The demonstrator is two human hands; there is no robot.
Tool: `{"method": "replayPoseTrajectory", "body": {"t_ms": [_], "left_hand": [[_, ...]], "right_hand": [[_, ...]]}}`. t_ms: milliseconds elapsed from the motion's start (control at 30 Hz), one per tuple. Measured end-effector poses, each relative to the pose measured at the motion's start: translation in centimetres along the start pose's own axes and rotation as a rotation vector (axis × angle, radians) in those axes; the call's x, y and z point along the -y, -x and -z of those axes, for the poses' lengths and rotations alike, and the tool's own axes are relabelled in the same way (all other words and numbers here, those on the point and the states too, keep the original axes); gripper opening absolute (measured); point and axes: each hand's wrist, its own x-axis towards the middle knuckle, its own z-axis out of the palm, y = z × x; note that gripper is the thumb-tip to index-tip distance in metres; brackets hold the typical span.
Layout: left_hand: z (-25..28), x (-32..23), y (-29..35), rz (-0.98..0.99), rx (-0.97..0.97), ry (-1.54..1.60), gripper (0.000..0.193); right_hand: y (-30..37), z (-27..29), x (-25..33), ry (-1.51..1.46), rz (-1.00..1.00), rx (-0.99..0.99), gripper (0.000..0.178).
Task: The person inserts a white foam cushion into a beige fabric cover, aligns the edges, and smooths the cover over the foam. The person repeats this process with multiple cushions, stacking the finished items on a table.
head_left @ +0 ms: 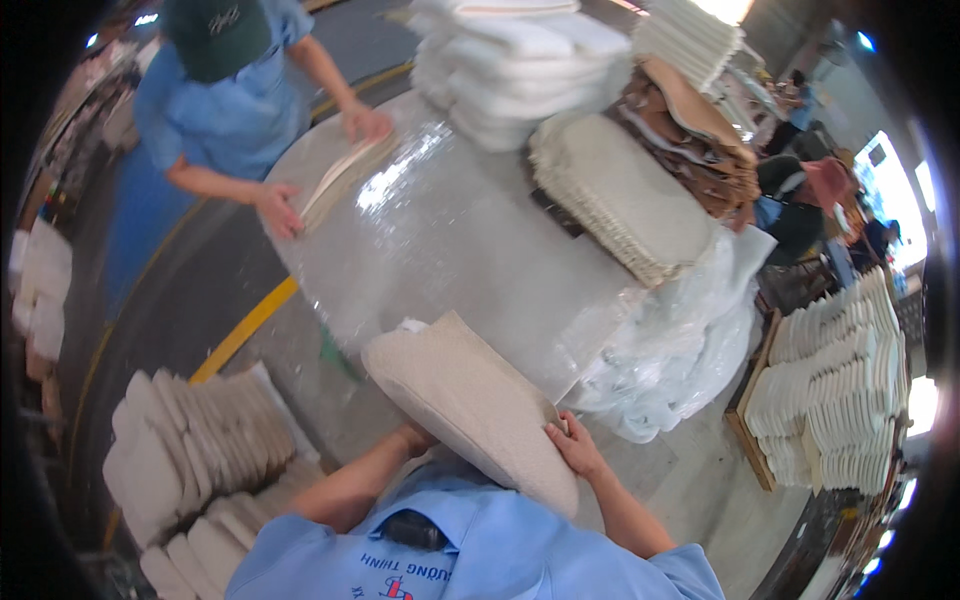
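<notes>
Where right hand holds, beige pad (rounded), textured

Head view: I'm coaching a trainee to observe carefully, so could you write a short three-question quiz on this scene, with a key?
1. True or false: the camera wearer's right hand touches the beige pad.
2. Multiple choice: what lies bunched at the right-hand side of the table?
A) cardboard boxes
B) clear plastic sheeting
C) metal tools
3. Fill in: the co-worker at the table's far left wears a dark ____ cap.

Key: 1 true; 2 B; 3 green.
</notes>
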Motion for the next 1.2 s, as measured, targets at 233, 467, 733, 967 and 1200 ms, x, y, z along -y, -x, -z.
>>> {"method": "replayPoseTrajectory", "body": {"t_ms": [233,467,733,967,1200], "left_hand": [[-4.6,-12.6,-4.3,-0.111,0.271,-0.122,0.064],[-15.1,-22.2,-7.4,-0.086,0.559,-0.268,0.075],[-17.7,-17.0,-9.0,-0.069,0.686,-0.563,0.094],[-19.0,-16.3,-12.5,0.255,0.471,-0.408,0.066],[-12.1,-14.4,-8.5,0.458,0.592,-0.647,0.062]], "right_hand": [[2.5,0.2,6.1,-0.438,0.315,-0.172,0.049],[-0.4,2.1,9.2,-0.707,0.394,0.069,0.083],[5.5,7.8,5.5,-1.130,0.321,-0.015,0.057],[0.8,5.0,3.9,-1.135,0.444,0.071,0.102],[1.8,-5.1,2.0,-0.955,0.284,0.013,0.105]]}}
